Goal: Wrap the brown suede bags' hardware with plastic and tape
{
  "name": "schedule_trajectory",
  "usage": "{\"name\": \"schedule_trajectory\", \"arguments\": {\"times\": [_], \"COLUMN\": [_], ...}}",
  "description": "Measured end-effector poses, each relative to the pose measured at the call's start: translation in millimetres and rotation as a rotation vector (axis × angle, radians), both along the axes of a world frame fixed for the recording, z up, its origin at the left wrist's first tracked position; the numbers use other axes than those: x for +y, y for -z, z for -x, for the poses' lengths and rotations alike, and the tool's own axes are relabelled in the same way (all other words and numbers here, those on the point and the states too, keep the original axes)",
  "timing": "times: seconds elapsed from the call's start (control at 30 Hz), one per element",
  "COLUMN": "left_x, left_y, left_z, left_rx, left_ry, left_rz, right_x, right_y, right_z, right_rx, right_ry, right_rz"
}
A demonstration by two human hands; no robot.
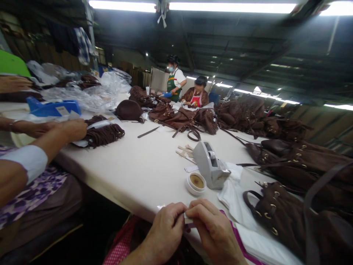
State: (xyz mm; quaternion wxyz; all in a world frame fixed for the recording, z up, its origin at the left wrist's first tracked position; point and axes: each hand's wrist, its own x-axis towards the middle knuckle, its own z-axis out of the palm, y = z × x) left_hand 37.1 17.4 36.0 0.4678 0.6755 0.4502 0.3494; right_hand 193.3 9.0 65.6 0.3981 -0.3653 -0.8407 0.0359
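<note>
At the near table edge, my left hand (167, 230) and my right hand (211, 226) meet, thumbs and fingertips pinched together. Between them is a small whitish strip (188, 220), mostly hidden by my fingers; its kind is not clear. Just beyond my hands sits a round white tub (196, 184) with an amber-brown filling. Behind it stands a grey tape dispenser (204, 165), tilted in the view. White tissue sheets (234, 189) lie to the right, close to a brown drawstring bag (284, 206) with gold eyelets.
More brown bags (253, 117) pile along the right and back. Thin strips (186, 152) and a dark strap piece (148, 132) lie on the white table (132, 165). At left, a co-worker's hands (66, 130) hold a fringed brown item (106, 135) beside a blue tape dispenser (55, 107). Two people work behind.
</note>
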Motion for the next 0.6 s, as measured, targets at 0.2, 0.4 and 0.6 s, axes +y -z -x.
{"name": "schedule_trajectory", "arguments": {"times": [0.2,0.4,0.6], "left_x": [0.5,5.8,2.9], "left_y": [-7.4,-10.4,-9.8], "left_z": [6.0,12.4,9.9], "left_rx": [-0.193,-0.408,-0.362], "left_ry": [0.086,0.198,0.156], "left_rz": [0.106,0.346,0.273], "right_x": [-1.6,-3.4,-3.8], "right_y": [-0.8,1.4,-2.0], "right_z": [-6.0,-8.3,-7.8], "right_rx": [-0.083,-0.122,-0.157], "right_ry": [-0.09,-0.146,-0.158], "right_rz": [-0.13,-0.142,-0.137]}}
